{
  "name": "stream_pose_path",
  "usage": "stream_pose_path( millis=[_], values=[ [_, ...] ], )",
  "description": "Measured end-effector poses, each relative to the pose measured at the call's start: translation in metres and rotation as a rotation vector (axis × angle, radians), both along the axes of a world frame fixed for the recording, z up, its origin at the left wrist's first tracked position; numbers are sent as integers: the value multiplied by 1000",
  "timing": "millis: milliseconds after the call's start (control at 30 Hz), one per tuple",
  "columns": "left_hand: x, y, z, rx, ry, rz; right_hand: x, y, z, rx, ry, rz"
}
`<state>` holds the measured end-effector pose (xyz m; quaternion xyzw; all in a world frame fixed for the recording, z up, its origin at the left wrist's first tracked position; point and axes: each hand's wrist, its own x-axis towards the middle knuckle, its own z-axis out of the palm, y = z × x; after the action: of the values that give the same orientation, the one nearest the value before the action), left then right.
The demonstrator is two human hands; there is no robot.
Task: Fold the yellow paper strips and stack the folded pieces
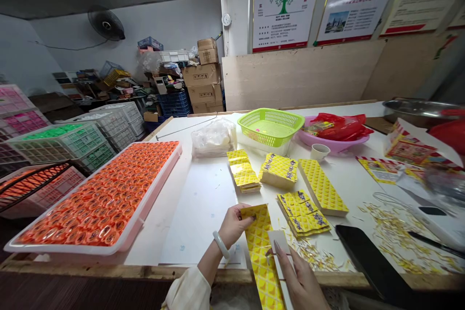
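My left hand (234,227), with a pale bangle on its wrist, pinches the upper end of a long yellow patterned card strip (258,247) over the table's front edge. Close by on the right, my right hand (300,276) is closed on a white-faced card strip (278,254), which overlaps the yellow one. Dark cross lines show on the white face. Just beyond my hands lie a stack of yellow cards with dark print (303,213), a fanned yellow card stack (242,170), a printed block of cards (279,169) and a long yellow card stack (322,186).
An orange-filled tray (145,218) stands at left. Behind the cards are plastic bags (213,138), a green basket (271,128), a white cup (320,151) and a purple basin (336,144). A black phone (370,261) and paper scraps (395,232) lie at right.
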<state>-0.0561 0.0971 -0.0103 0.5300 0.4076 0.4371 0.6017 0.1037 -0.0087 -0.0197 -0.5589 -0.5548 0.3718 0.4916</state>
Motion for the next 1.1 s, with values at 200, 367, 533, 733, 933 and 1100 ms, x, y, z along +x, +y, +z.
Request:
stream_pose_path(
  millis=[200, 367, 533, 733, 933, 1100],
  values=[
    [-1, 1, -12, 92, 111, 3, -1, 0, -2, -8, -11, 23],
    [-13, 1, -10, 95, 174, -133, 5, 1, -4, -44, -14, 0],
    [-19, 6, -10, -21, 160, -281, 12, 2, -10, -66, 63, -56],
    [-10, 5, -16, -68, 109, -202, 15, 3, -11, -89, 113, -43],
    [-6, 9, -32, -26, 239, 139, 18, 6, -13, -91, 100, -54],
    [-16, 1, -24, 424, 383, 510, 27, 33, -20, -7, -15, -40]
  ],
)
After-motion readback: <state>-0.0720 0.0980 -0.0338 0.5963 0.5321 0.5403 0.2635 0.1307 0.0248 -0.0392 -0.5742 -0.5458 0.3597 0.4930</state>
